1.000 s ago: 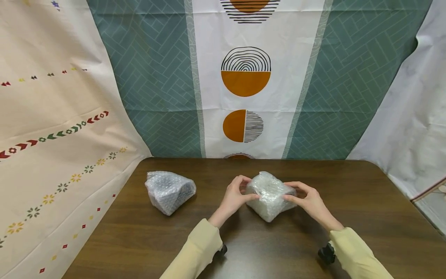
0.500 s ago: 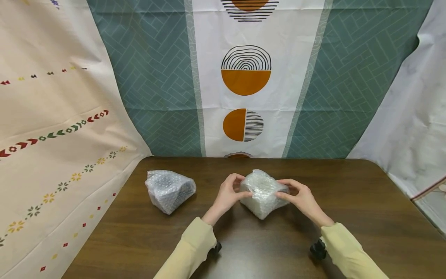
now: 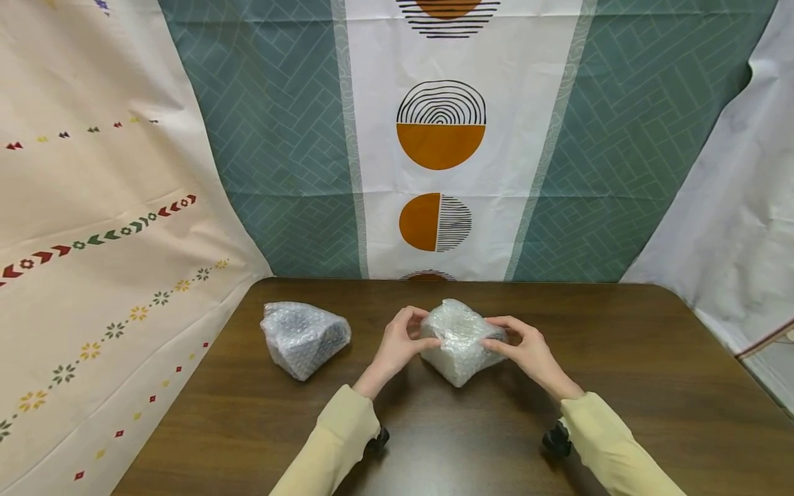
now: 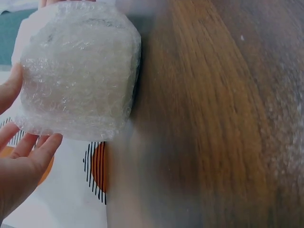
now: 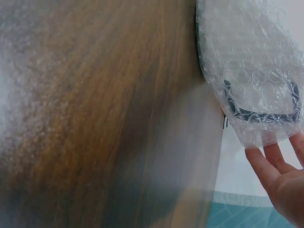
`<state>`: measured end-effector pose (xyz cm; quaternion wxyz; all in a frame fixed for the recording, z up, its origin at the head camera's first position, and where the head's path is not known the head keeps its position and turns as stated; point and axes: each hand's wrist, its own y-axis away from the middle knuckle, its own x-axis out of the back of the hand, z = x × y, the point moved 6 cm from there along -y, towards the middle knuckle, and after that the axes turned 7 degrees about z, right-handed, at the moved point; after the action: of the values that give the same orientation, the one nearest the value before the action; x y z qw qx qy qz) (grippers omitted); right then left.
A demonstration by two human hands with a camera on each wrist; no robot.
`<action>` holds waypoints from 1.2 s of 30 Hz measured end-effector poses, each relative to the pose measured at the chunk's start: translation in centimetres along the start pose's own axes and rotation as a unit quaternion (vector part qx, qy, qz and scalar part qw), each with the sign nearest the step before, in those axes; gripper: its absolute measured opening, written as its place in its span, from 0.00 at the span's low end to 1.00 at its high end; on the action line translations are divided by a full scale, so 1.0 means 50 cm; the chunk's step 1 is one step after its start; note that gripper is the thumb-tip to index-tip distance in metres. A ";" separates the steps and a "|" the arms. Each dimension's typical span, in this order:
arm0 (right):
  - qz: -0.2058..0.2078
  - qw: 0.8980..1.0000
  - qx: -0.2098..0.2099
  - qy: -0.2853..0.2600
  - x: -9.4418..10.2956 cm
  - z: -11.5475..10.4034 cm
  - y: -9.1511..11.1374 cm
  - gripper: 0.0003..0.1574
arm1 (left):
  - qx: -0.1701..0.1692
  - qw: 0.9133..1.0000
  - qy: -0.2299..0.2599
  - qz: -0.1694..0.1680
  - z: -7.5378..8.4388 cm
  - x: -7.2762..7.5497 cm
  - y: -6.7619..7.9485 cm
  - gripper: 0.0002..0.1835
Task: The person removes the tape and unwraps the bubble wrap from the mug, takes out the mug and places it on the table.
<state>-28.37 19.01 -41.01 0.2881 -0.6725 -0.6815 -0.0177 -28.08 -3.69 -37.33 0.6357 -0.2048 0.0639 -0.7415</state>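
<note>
A whitish bundle in bubble wrap (image 3: 457,337) is held between both hands near the middle of the table. My left hand (image 3: 400,344) grips its left side, thumb at the front and fingers behind. On the right side my right hand (image 3: 521,348) pinches the wrap the same way. Through the wrap (image 5: 259,95) in the right wrist view shows a dark loop-shaped outline; what is inside cannot be made out. In the left wrist view the bundle's near face (image 4: 78,76) looks pale and rounded. Whether its underside touches the table is unclear.
A second bubble-wrapped bundle (image 3: 304,339) lies on the brown wooden table (image 3: 446,448) to the left. Behind the table hangs a green and white patterned cloth (image 3: 298,138). A cream patterned cloth (image 3: 112,275) drapes along the left side.
Both hands and the bundle between them have shifted to the left and slightly away from me. The other bundle stays in its place.
</note>
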 end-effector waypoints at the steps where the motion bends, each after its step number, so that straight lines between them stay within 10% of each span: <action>1: 0.000 1.000 -0.001 0.001 -0.001 -0.001 -0.001 0.27 | 0.001 1.000 0.002 0.002 -0.001 0.001 -0.001 0.23; 12: 0.000 1.000 0.013 0.000 -0.003 -0.071 0.007 0.24 | 0.003 1.000 0.018 0.005 -0.011 0.002 -0.007 0.23; 36: 0.016 0.999 0.031 0.028 -0.006 -0.008 -0.020 0.26 | -0.017 0.999 0.025 0.020 -0.017 0.002 -0.018 0.21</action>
<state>-29.15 18.46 -40.45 0.3282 -0.6737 -0.6621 -0.0111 -29.27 -3.79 -37.76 0.6453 -0.1958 0.0960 -0.7322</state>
